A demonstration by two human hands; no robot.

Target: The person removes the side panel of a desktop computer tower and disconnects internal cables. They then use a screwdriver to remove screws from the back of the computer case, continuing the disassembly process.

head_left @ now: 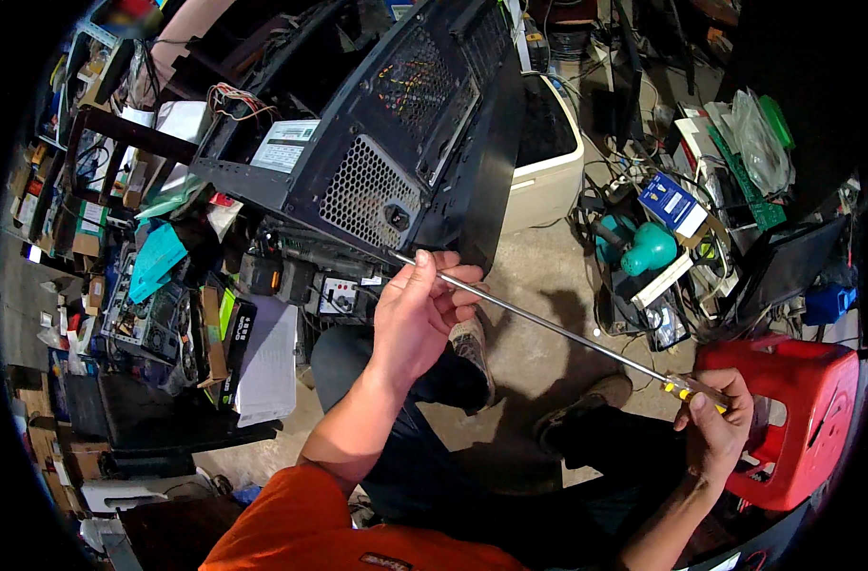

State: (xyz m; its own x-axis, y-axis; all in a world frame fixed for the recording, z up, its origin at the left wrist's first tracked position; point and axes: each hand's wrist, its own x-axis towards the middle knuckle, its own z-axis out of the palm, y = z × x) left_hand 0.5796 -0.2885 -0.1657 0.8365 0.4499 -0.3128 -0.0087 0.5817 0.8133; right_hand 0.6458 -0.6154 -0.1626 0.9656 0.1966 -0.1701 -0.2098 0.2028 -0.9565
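Screwdriver (567,333) — one long, smooth, round metal shaft, yellow-marked handle. Grasps handle with right hand (719,428), shaft in left hand (410,316) — tip near one honeycomb vent (365,190), black computer case (405,124).

Pale concrete floor (538,252), brightly lit, dark shadows across it. Red plastic stool (838,428) at right. Off-white housing (552,196) on the floor, farther out. Heaped right: blue-and-white box (672,203), green circuit board (744,177). Left: grey-white flat panel (268,366), brown carton (211,333).
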